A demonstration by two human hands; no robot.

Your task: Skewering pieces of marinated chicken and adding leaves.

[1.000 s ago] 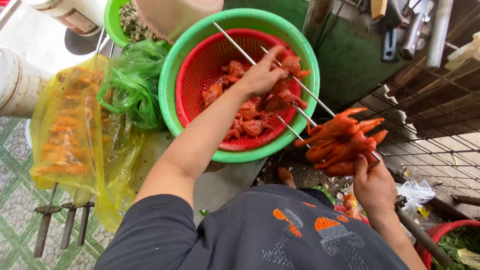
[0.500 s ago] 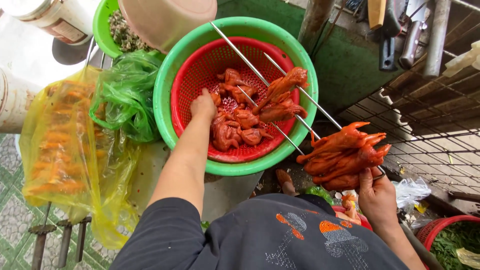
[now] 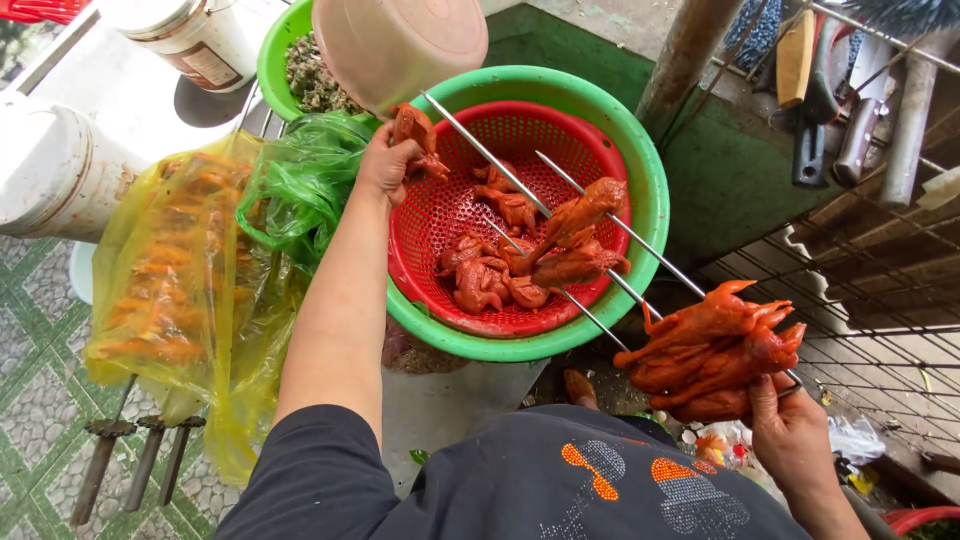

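Observation:
A red colander [image 3: 440, 210] sits inside a green basin [image 3: 640, 180] and holds several orange-red marinated small birds [image 3: 500, 275]. My left hand [image 3: 385, 165] grips one bird [image 3: 415, 130] at the colander's left rim, lifted clear of the pile. My right hand [image 3: 790, 430] holds the handle end of a long metal skewer fork [image 3: 500, 165] whose prongs reach over the colander. Several marinated birds [image 3: 715, 350] are threaded on the fork near my right hand, and one more bird [image 3: 580, 215] sits further up the prongs.
A yellow plastic bag [image 3: 165, 290] with orange pieces and a green plastic bag [image 3: 300, 185] lie left of the basin. A beige bowl [image 3: 395, 45] overlaps a second green basin [image 3: 275, 60]. White buckets [image 3: 50, 175] stand at left. A wire grill [image 3: 860, 290] lies at right.
My left hand has picked one bird out of the pile and drawn it back to the colander's left rim. The right hand keeps the loaded skewer fork steady.

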